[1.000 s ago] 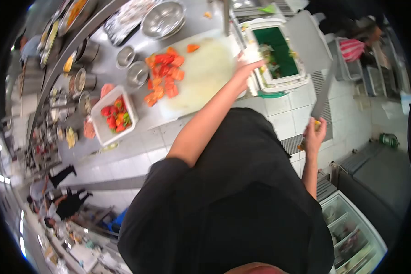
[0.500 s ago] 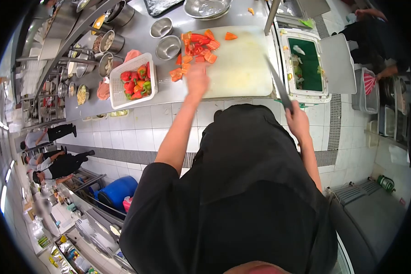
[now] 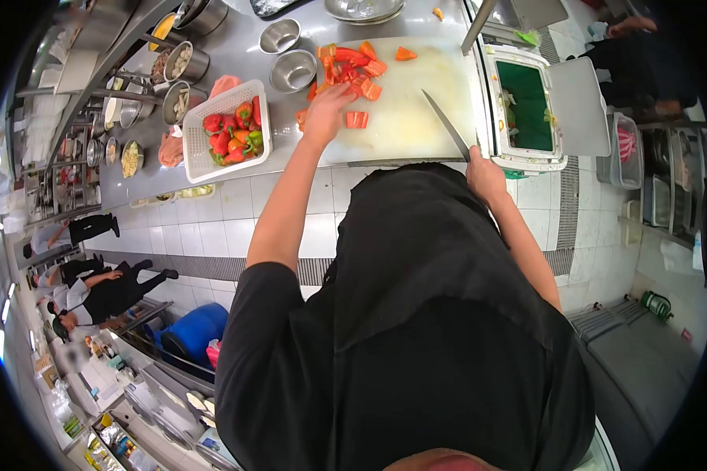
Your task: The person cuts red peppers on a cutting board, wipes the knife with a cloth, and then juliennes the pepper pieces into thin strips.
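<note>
1. Cut red pepper pieces [image 3: 353, 56]: loose heap on the far-left part of the white cutting board [image 3: 420, 141], which lies at the near edge of the steel tabletop [image 3: 239, 59].
2. The left grip [image 3: 327, 115]: palm down, fingers spread part-way over the near side of the heap. Cannot tell whether it has closed on any piece; the fingertips overlap the pieces in this view.
3. One pepper chunk [image 3: 357, 119] on the board just right of the left grip; a single orange-red piece [image 3: 405, 53] sits apart, right of the heap.
4. The right grip [image 3: 488, 179]: closed firmly around the handle of a long-bladed knife [image 3: 445, 125], at the near-right corner of the board. Blade points far-left over bare board, well apart from the left grip. Contact between blade and board: cannot tell.
5. Left of the board: a white perforated basket [image 3: 199, 163] holding whole bell peppers [image 3: 233, 140], mostly red, some partly green.
6. Between basket and heap, farther back: two small steel bowls [image 3: 293, 71], one beyond the other. Larger shallow bowls [image 3: 365, 11], stacked, at the far side.
7. Right of the tabletop: a white-rimmed bin [image 3: 492, 102], green inside, lid [image 3: 578, 98] swung open to the right.
</note>
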{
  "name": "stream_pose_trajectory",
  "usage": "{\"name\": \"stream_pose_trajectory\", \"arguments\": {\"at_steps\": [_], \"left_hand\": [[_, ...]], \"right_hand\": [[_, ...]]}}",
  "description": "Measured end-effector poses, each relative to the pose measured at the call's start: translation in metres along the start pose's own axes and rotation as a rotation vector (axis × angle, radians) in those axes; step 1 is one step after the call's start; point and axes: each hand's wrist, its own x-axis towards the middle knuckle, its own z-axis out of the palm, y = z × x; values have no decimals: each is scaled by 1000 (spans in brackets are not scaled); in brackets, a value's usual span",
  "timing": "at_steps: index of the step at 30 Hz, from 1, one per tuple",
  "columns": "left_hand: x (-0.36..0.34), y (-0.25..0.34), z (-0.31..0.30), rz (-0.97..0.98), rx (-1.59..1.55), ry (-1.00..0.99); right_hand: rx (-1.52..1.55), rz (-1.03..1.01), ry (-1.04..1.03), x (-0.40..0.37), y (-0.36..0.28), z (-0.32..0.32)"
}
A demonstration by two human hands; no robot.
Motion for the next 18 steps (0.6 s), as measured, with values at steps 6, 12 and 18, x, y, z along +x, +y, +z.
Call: {"name": "stream_pose_trajectory", "arguments": {"at_steps": [6,12,18], "left_hand": [[-22,15,-2,84,-176,-365],[-25,62,44,83,-210,-196],[-30,129,56,71,0,-90]], "right_hand": [[27,43,1,-2,-1,-1],[18,29,4,-3,1,-5],[-45,-133,38,-16,-7,-5]]}}
